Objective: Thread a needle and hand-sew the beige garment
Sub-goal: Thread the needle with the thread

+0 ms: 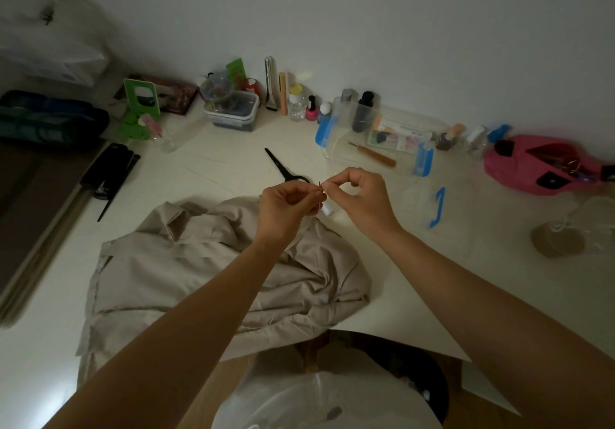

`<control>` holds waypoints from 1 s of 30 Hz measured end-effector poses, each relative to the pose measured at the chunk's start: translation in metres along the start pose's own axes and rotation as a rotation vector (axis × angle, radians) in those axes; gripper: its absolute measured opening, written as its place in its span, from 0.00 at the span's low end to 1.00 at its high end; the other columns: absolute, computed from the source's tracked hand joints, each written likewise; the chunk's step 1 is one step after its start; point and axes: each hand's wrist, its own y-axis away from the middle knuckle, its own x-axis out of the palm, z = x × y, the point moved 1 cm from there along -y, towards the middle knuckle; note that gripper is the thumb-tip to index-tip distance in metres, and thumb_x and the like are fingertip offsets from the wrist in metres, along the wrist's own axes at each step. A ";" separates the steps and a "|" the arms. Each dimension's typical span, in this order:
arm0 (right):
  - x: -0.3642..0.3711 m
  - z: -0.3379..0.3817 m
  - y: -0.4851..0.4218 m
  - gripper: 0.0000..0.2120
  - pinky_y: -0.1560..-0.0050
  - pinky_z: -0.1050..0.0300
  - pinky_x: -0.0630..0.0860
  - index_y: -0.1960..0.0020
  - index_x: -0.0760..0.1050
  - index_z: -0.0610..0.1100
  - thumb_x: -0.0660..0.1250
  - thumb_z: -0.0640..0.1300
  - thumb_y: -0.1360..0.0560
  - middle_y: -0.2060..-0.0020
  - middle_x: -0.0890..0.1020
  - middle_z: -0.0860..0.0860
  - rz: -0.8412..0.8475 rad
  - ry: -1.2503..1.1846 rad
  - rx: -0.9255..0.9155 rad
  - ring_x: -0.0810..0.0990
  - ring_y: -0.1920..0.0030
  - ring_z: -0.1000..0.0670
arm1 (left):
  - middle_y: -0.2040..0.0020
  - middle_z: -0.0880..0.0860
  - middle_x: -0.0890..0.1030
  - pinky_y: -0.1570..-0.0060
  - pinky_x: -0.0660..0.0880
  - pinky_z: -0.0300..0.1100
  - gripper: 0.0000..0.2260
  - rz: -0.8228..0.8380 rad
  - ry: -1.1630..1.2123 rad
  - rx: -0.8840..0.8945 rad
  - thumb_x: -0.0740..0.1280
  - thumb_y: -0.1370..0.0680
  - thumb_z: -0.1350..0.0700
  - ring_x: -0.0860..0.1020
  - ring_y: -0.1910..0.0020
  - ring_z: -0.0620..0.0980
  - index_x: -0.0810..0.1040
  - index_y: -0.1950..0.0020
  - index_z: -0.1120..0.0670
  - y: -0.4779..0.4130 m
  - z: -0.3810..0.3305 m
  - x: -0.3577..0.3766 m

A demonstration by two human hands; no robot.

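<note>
Both hands are meeting above the far edge of the garment (226,272), raised off the bench (206,169) so the fine work is sitting close under the eyes. The left hand (288,207) is curling in, its fingers (311,195) pinched shut on the needle (320,185), whose tip is just poking up between the two hands. The right hand (357,195) is pinching thumb and forefinger closed right against it, probably feeding thread toward the eye, though the thread is too fine to make out. The garment is lying crumpled on the near bench below the wrists, waiting for sewing. Scissors (284,167) are resting just beyond the hands, within easy reach for trimming. An open clear box (376,142) of supplies is sitting far right.
</note>
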 end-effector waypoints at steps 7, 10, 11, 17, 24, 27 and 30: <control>-0.001 0.000 0.000 0.04 0.51 0.75 0.68 0.57 0.83 0.40 0.72 0.41 0.26 0.62 0.84 0.51 -0.007 -0.016 -0.003 0.80 0.57 0.58 | 0.61 0.56 0.84 0.56 0.81 0.43 0.03 0.008 0.005 -0.012 0.70 0.25 0.64 0.82 0.63 0.50 0.83 0.55 0.59 0.000 -0.001 0.001; -0.001 0.001 0.001 0.04 0.51 0.75 0.67 0.57 0.83 0.40 0.72 0.40 0.26 0.62 0.84 0.51 -0.014 -0.016 -0.007 0.80 0.58 0.60 | 0.60 0.57 0.84 0.55 0.81 0.44 0.03 0.009 0.008 -0.012 0.70 0.25 0.65 0.82 0.62 0.50 0.83 0.55 0.60 0.001 -0.001 0.000; -0.002 0.001 0.001 0.04 0.51 0.75 0.67 0.57 0.83 0.40 0.72 0.40 0.26 0.62 0.84 0.51 -0.014 -0.016 -0.007 0.80 0.58 0.60 | 0.61 0.56 0.84 0.55 0.81 0.44 0.03 0.010 0.009 -0.010 0.70 0.25 0.65 0.82 0.62 0.50 0.83 0.55 0.60 0.001 -0.001 0.000; -0.002 0.002 0.003 0.04 0.51 0.74 0.68 0.57 0.83 0.40 0.72 0.40 0.27 0.62 0.84 0.51 -0.011 -0.015 0.000 0.79 0.59 0.61 | 0.62 0.55 0.84 0.57 0.80 0.42 0.03 0.024 0.027 0.000 0.70 0.25 0.65 0.81 0.63 0.50 0.83 0.55 0.60 0.003 -0.001 0.001; -0.003 0.004 0.004 0.03 0.50 0.75 0.67 0.57 0.83 0.40 0.72 0.40 0.26 0.62 0.84 0.52 -0.007 -0.012 0.001 0.79 0.59 0.61 | 0.61 0.55 0.84 0.57 0.81 0.42 0.03 0.026 0.020 -0.001 0.69 0.25 0.65 0.82 0.63 0.50 0.82 0.54 0.61 0.003 0.001 0.001; -0.003 0.004 0.005 0.03 0.49 0.76 0.66 0.58 0.83 0.41 0.72 0.40 0.26 0.63 0.84 0.53 -0.004 -0.010 0.007 0.79 0.59 0.62 | 0.61 0.55 0.84 0.57 0.80 0.42 0.03 0.028 0.030 0.004 0.69 0.25 0.65 0.81 0.63 0.50 0.83 0.54 0.61 0.004 0.001 0.001; -0.003 0.004 0.005 0.03 0.50 0.75 0.66 0.58 0.83 0.41 0.72 0.40 0.26 0.63 0.83 0.54 -0.005 -0.013 0.012 0.79 0.59 0.63 | 0.62 0.55 0.84 0.58 0.80 0.41 0.03 0.028 0.034 0.009 0.69 0.25 0.66 0.81 0.63 0.49 0.83 0.54 0.62 0.004 0.001 0.001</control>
